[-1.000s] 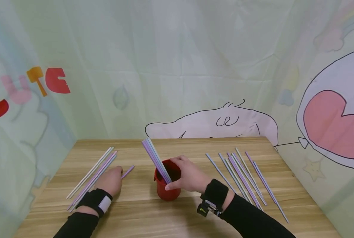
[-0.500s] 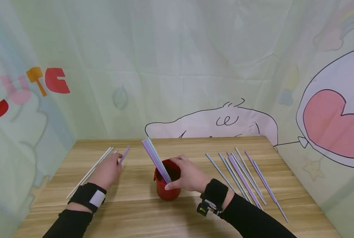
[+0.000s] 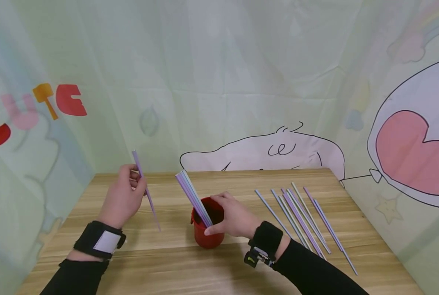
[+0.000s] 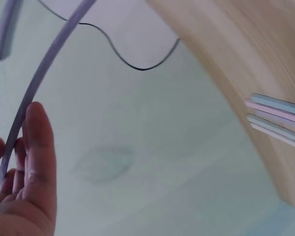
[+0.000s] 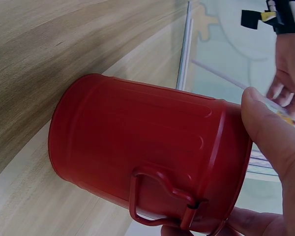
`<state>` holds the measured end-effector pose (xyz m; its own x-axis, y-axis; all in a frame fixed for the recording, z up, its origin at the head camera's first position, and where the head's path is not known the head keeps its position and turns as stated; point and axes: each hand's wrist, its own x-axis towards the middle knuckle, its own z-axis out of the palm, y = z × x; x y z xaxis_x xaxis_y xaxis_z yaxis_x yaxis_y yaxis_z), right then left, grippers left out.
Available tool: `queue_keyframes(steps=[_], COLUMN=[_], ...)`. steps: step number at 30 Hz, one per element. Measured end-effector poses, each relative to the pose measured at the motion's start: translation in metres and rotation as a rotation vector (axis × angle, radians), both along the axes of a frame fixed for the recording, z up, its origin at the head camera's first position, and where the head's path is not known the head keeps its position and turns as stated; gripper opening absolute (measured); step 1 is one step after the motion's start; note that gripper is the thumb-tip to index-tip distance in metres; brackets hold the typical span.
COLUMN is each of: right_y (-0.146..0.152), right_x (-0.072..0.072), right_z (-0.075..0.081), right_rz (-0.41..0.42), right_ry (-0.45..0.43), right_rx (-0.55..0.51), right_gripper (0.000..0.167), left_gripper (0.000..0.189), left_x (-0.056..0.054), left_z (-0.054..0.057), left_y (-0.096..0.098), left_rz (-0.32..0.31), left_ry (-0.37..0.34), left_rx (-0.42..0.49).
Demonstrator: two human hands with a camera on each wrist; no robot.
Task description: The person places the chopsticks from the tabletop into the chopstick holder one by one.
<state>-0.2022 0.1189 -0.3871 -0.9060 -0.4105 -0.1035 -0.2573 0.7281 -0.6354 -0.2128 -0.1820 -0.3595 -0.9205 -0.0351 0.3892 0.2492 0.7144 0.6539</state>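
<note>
Between thumb and fingers, my left hand [image 3: 125,194] pinches a long thin purple straw [image 3: 149,198], its lower end slanting down to the right. In the left wrist view the purple straw [image 4: 37,81] runs up past the fingertips. My right hand [image 3: 237,215] grips the rim of a small red metal bucket [image 3: 209,239], thumb at the near side. Several purple and blue straws [image 3: 193,194] stand in the bucket, leaning left. The right wrist view shows the red bucket [image 5: 137,147] up close, with a wire handle [image 5: 152,182] folded against its wall.
On the right of the wooden table [image 3: 189,272] lie several loose straws [image 3: 304,217] in purple, blue and pale green. Another group of straws [image 4: 278,110] lies at the left, hidden behind the left arm in the head view. A printed cloth [image 3: 204,82] hangs behind the table.
My left hand has risen up and left from the table, bringing up the purple straw, which has swung to slant down rightward. The right hand and bucket have stayed put.
</note>
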Motion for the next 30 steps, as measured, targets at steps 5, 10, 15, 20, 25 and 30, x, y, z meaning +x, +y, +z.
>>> queue_keyframes(steps=[5,10,15,20,25,30], right_y=[0.000,0.000,0.000,0.000,0.001,0.001], right_x=[0.000,0.000,0.001,0.001,0.001,0.001], right_z=[0.001,0.001,0.001,0.001,0.000,0.000], right_rz=[0.001,0.003,0.007,0.008,0.012,0.011], right_ry=[-0.005,-0.009,-0.005,0.002,0.008,0.012], right_rx=[-0.008,-0.019,-0.018,-0.016,-0.013,-0.003], right_gripper=[0.090,0.089,0.089,0.089,0.089,0.091], left_gripper=[0.038,0.035,0.032,0.030,0.031,0.032], left_x=[0.007,0.011,0.013,0.011,0.009,0.007], left_z=[0.015,0.025,0.028,0.027,0.021,0.012], left_y=[0.010,0.020,0.029,0.041,0.049,0.055], left_rz=[-0.020,-0.034,-0.060,-0.098,-0.111,-0.107], left_ry=[0.065,0.144,0.210,0.223,0.179,0.132], left_rx=[0.172,0.290,0.384,0.429,0.438,0.398])
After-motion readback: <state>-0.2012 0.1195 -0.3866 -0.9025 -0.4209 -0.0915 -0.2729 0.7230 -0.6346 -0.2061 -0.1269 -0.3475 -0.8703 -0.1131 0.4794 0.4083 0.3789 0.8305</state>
